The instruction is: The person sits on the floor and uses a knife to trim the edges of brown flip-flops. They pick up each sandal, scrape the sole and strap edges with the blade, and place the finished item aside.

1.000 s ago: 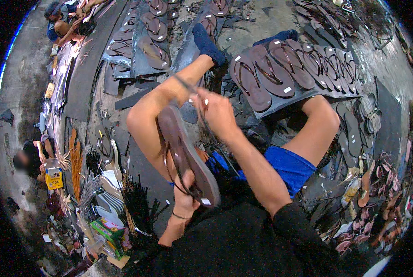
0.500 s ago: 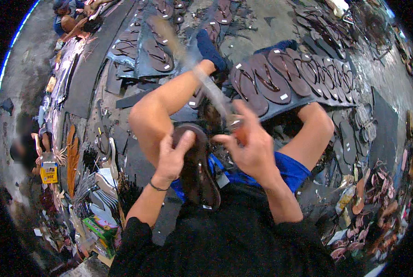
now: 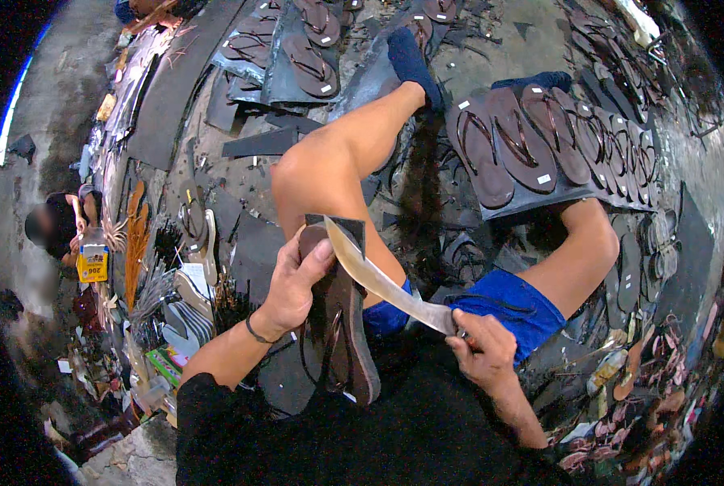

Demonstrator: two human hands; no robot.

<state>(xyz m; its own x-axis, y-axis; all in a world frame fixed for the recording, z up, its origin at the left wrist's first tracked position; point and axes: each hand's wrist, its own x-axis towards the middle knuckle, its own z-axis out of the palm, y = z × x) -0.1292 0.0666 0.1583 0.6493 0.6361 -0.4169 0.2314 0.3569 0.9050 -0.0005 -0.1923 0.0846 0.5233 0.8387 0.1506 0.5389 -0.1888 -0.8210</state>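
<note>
We clamp the sandal (image 3: 344, 312) in the left hand (image 3: 291, 283), presumably for steadiness, and grip the knife (image 3: 381, 284) at its near end in the right hand (image 3: 487, 352).

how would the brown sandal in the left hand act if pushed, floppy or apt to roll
The brown sandal probably flexes but springs back: its thick, grey-edged sole looks straight in the left hand. Its thin straps may flop, arching above the sole. Being flat and broad, it seems unlikely to roll.
</note>
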